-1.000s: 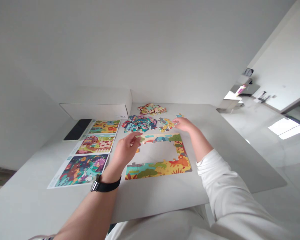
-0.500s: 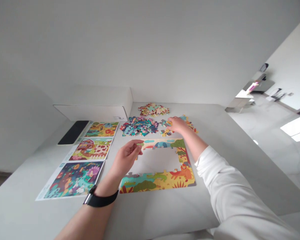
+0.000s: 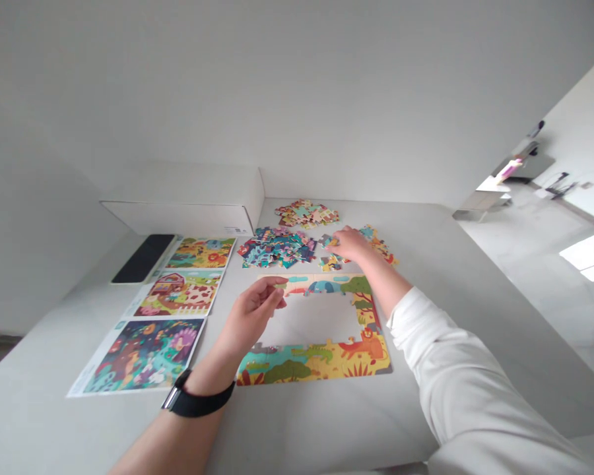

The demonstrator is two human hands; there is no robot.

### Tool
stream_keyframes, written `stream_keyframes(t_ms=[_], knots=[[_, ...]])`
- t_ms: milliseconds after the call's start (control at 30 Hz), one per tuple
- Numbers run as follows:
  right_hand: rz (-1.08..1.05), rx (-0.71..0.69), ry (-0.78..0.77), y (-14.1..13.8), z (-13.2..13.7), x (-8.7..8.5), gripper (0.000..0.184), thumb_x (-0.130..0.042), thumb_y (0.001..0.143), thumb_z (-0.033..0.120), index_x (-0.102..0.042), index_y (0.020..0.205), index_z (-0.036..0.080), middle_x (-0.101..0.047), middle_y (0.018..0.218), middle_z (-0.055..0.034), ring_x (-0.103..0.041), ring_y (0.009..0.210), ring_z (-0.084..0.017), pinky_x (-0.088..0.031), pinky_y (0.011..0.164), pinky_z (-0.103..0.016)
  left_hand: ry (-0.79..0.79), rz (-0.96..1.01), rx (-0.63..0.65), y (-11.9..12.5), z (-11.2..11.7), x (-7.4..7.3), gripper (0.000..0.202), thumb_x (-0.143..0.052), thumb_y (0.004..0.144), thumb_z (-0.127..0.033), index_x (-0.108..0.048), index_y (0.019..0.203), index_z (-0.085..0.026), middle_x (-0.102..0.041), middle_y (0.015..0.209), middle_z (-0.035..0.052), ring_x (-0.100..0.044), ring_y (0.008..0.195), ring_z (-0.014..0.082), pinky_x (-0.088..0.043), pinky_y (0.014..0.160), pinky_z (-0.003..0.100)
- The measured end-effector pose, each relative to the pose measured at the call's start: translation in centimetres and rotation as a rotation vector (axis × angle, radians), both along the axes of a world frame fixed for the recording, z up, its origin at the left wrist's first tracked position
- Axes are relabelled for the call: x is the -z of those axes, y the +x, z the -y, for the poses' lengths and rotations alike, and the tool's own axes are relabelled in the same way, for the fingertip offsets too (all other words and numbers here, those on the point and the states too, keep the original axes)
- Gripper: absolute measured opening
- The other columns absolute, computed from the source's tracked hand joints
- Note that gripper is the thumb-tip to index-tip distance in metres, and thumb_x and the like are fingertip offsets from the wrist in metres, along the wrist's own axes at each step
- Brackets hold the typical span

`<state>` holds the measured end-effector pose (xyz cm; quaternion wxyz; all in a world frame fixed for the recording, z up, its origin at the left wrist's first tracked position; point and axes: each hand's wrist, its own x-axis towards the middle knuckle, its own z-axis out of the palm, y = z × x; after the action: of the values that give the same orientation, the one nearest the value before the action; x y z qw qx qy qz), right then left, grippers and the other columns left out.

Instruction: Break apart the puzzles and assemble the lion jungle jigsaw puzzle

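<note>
My right hand (image 3: pixel 351 243) rests its fingertips on a small scatter of loose jigsaw pieces (image 3: pixel 330 262), and more pieces (image 3: pixel 379 249) lie just beyond it. My left hand (image 3: pixel 256 311) hangs curled above the top left corner of a partly built jigsaw border (image 3: pixel 317 364), and its fingers hide whether they hold a piece. The border shows a jungle scene with a bare middle. Farther back lie a heap of dark teal pieces (image 3: pixel 277 248) and a paler heap (image 3: pixel 305 214).
Several printed puzzle pictures (image 3: pixel 143 356) lie in a column on the left of the white table (image 3: pixel 327 415). Behind them are a black tablet or phone (image 3: pixel 142 258) and a white box (image 3: pixel 178 219). A black watch (image 3: pixel 194 401) circles my left wrist.
The view has tilted and shifted, so the table sits lower and more level. My right hand has moved slightly left over the loose pieces. My left hand stays near the border's corner.
</note>
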<state>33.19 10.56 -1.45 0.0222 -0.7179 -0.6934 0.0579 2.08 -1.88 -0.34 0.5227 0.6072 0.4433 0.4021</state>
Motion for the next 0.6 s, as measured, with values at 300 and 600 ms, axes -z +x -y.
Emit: stream_keyframes(t_ms=[300,600], knots=[[-0.139,0.122,-0.069,-0.7,-1.9,0.1,0.051,-0.085,0.080,0.042,-0.071,0.126,0.025,-0.067,0.139,-0.0134,-0.067,0.120,-0.031,-0.052,0.098,-0.037,-0.013,0.089,-0.051,0.0,-0.5,1.0,0.039,-0.070,0.094,-0.046,-0.067,0.123,-0.019,-0.068,0.084,0.0010,-0.065,0.076,0.0151,-0.053,0.070,0.027],[-0.688,0.193,0.233,1.1,-1.8,1.6,0.027,-0.072,0.081,0.027,-0.069,0.107,0.022,-0.078,0.102,-0.0041,-0.072,0.094,-0.022,-0.054,0.090,-0.035,-0.027,0.121,-0.073,-0.1,-0.7,0.9,0.038,-0.071,0.091,-0.046,-0.068,0.118,-0.018,-0.068,0.083,0.0007,-0.064,0.073,0.0136,-0.053,0.071,0.027]])
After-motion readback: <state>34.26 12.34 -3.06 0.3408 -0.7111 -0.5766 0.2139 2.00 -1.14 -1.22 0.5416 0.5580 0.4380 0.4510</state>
